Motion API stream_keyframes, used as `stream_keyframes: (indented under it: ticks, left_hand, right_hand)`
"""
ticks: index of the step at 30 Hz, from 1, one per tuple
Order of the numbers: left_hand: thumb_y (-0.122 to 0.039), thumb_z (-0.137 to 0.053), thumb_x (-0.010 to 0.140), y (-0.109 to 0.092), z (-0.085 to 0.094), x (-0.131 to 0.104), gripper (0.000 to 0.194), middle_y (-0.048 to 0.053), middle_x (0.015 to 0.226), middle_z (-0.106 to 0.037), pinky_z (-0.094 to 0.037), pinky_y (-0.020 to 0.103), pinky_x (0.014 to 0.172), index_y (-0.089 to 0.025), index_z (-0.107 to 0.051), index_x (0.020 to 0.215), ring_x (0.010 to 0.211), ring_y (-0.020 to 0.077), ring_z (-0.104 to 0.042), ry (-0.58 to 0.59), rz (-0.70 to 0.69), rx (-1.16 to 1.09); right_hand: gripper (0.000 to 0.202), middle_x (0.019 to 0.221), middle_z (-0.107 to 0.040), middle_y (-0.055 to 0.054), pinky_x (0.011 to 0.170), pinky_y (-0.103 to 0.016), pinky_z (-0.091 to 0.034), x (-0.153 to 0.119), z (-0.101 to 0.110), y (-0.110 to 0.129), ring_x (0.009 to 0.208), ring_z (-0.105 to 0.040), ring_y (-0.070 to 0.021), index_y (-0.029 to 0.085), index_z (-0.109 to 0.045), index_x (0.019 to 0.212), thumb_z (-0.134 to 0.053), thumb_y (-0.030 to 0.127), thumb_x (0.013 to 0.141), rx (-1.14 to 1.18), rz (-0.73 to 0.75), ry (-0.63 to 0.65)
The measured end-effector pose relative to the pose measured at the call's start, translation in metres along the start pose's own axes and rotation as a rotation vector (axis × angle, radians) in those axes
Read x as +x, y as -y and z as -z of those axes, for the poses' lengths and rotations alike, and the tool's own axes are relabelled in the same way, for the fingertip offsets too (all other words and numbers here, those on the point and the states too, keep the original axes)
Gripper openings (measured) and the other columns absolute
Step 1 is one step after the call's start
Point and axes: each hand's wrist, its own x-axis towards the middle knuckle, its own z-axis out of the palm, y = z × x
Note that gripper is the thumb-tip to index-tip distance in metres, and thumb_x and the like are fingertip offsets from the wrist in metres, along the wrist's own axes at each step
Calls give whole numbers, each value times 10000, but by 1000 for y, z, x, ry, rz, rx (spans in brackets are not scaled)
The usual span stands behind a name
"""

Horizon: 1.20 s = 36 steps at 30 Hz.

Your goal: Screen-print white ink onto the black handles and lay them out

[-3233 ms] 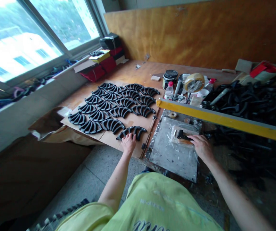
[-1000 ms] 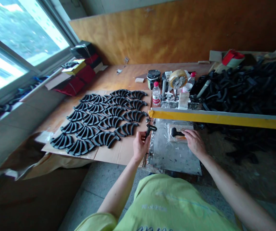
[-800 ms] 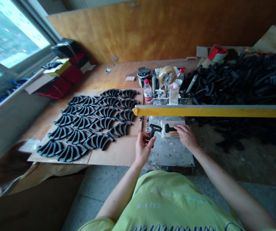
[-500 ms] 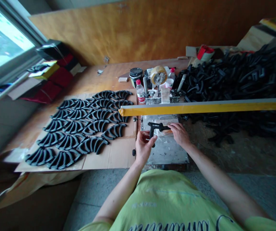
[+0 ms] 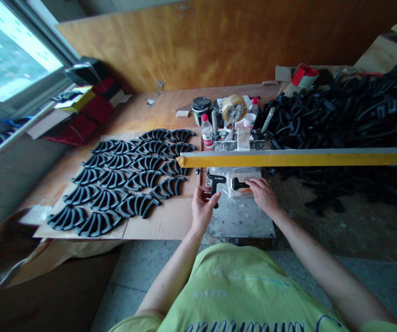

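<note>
Hold the black angled piece [image 5: 217, 178] by its stem, with left fingers [image 5: 215, 198] closed around it, clear of the pale marking on its bar. Steady the second black piece [image 5: 241, 185] over the film-covered pad [image 5: 245, 190], with right fingers [image 5: 254, 181] pinched on its end. Beyond the fingers, on the table [image 5: 170, 103]: lidded tub [image 5: 201, 108], red-capped bottle [image 5: 206, 131], white cup [image 5: 249, 121], with contents impossible to tell.

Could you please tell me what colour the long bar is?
The bar is yellow with a grey upper edge, seen best in the head view.
</note>
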Motion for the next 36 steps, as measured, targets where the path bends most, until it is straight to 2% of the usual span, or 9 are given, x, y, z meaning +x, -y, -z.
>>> stream_keyframes:
  ticks: [5, 8, 11, 16, 22, 25, 28, 32, 36]
  left_hand:
    - [-449, -742, 683, 37, 47, 34, 391, -30, 780, -583, -450, 185, 544, -210, -478, 846, 628, 95, -587, -170, 14, 242]
    - [-483, -685, 713, 69, 82, 53, 374, -22, 770, -586, -460, 203, 524, -212, -475, 861, 637, 120, -610, -261, 97, 491]
    - [-454, -667, 719, 95, 108, 60, 331, -21, 736, -592, -459, 224, 531, -208, -476, 832, 614, 132, -609, -293, 181, 691]
    - [-410, -666, 737, 116, 123, 57, 272, -6, 725, -608, -473, 270, 625, -206, -495, 792, 663, 162, -615, -280, 219, 836]
    - [-379, -648, 781, 109, 125, 55, 246, 91, 968, -650, -471, 370, 862, -191, -557, 909, 969, 253, -618, -260, 187, 1002]
    - [-386, -608, 829, 97, 120, 52, 295, 118, 1111, -631, -447, 385, 939, -189, -570, 1045, 1074, 267, -583, -262, 115, 1057]
    - [-384, -568, 872, 81, 99, 48, 294, 104, 1145, -639, -421, 374, 999, -205, -585, 1105, 1113, 258, -567, -186, -91, 1099]
    - [-421, -578, 877, 67, 48, 40, 384, 87, 1226, -639, -387, 385, 1070, -206, -577, 1195, 1185, 246, -547, 141, -347, 1008]
    - [-518, -668, 786, 76, -4, 39, 699, 138, 1406, -521, -323, 452, 1144, -159, -485, 1358, 1364, 304, -400, 428, -483, 933]
  right_hand:
    - [403, 1061, -641, -100, 893, -387, -473, 6, 5, -4, 1021, -531, -243, 219, -689, 1159, -406, 108, 894, 17, 24, 30]
    - [399, 1048, -639, -95, 890, -377, -461, 9, 8, -8, 1007, -531, -242, 225, -697, 1142, -406, 107, 895, 15, 54, 47]
    - [388, 1048, -638, -93, 893, -368, -452, 11, 7, -12, 996, -531, -239, 214, -697, 1132, -399, 116, 903, -6, 81, 60]
    - [399, 1067, -641, -95, 906, -377, -440, 10, 4, -16, 998, -535, -243, 202, -683, 1152, -399, 103, 890, -30, 113, 94]
    - [399, 1041, -643, -95, 905, -374, -442, 10, 5, -15, 989, -534, -241, 198, -683, 1148, -392, 100, 893, -38, 119, 100]
    - [397, 1035, -639, -97, 906, -372, -443, 12, 8, -13, 992, -532, -245, 200, -687, 1144, -397, 98, 893, -51, 111, 105]
    - [396, 1042, -636, -96, 916, -360, -442, 13, 10, -11, 1007, -528, -240, 196, -679, 1161, -403, 93, 897, -48, 118, 112]
    - [385, 1036, -630, -89, 915, -349, -446, 13, 10, -10, 1015, -523, -231, 202, -671, 1173, -406, 105, 912, -35, 120, 124]
    - [360, 1034, -633, -92, 897, -349, -450, 14, 12, -13, 992, -527, -232, 191, -688, 1142, -413, 121, 921, -56, 139, 141]
